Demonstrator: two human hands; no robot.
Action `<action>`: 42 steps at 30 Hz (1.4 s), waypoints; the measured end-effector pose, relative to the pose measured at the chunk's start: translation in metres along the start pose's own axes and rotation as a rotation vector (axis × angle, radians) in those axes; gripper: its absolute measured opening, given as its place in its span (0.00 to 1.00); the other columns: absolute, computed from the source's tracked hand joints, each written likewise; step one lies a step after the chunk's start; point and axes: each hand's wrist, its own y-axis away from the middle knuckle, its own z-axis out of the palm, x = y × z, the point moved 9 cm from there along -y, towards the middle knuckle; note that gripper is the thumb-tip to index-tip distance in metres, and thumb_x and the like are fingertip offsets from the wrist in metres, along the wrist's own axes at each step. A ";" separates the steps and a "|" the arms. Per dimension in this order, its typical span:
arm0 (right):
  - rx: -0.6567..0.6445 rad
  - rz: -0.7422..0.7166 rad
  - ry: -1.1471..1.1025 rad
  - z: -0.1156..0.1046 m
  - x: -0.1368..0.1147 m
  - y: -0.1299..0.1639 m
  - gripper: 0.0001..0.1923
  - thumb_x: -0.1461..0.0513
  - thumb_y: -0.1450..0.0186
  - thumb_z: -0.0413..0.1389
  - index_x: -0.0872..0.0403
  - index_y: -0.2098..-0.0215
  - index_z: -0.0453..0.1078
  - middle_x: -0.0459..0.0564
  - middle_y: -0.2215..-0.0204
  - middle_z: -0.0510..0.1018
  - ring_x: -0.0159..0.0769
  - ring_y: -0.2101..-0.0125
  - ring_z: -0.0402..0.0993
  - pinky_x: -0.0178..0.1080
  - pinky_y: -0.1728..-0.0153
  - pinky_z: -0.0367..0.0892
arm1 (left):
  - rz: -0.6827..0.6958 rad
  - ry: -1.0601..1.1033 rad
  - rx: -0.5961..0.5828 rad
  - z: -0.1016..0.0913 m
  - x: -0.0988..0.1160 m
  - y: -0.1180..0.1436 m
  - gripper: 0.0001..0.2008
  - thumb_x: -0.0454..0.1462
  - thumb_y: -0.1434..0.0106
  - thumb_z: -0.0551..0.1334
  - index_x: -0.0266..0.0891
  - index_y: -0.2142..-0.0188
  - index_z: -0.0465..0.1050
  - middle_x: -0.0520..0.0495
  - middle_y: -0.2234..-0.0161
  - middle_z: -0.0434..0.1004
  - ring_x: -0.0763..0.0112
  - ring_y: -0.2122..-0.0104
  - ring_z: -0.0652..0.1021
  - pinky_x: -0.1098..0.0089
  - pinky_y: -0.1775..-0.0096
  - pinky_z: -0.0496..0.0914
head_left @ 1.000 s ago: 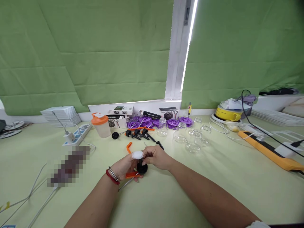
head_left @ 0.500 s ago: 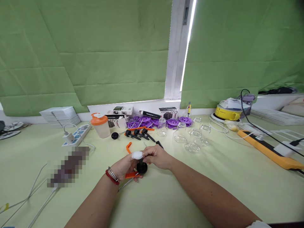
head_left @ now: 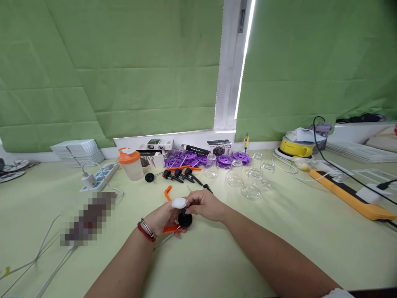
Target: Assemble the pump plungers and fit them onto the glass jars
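Note:
Near the front middle of the table, my left hand (head_left: 166,217) is closed round a black round-ended part (head_left: 185,220) with a short stem. White wrapping covers its thumb. An orange strip (head_left: 172,228) and a thin metal rod (head_left: 163,241) stick out beneath that hand; whether they join the black part I cannot tell. My right hand (head_left: 203,205) pinches at the stem from the right, its fingertips partly hiding it. Just beyond the hands lie a bent orange piece (head_left: 168,193) and a small black piece (head_left: 207,188).
Behind are several black-headed parts (head_left: 178,175), purple wheel-shaped pieces (head_left: 225,160), boxes (head_left: 151,160) and an orange-lidded shaker (head_left: 130,163). Clear glass-like jars (head_left: 251,191) stand to the right. Power strips (head_left: 350,195), (head_left: 101,177) and cables lie at both sides.
Both hands keep the same hold on the black part, with barely any finger motion. The whole view has shifted very slightly.

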 end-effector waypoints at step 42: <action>-0.030 -0.007 -0.017 0.005 0.010 0.005 0.10 0.67 0.49 0.60 0.55 0.75 0.62 0.43 0.74 0.68 0.29 0.72 0.64 0.34 0.68 0.62 | 0.012 0.020 -0.043 -0.005 -0.004 -0.004 0.20 0.50 0.46 0.55 0.40 0.60 0.65 0.46 0.70 0.72 0.62 0.75 0.75 0.68 0.78 0.66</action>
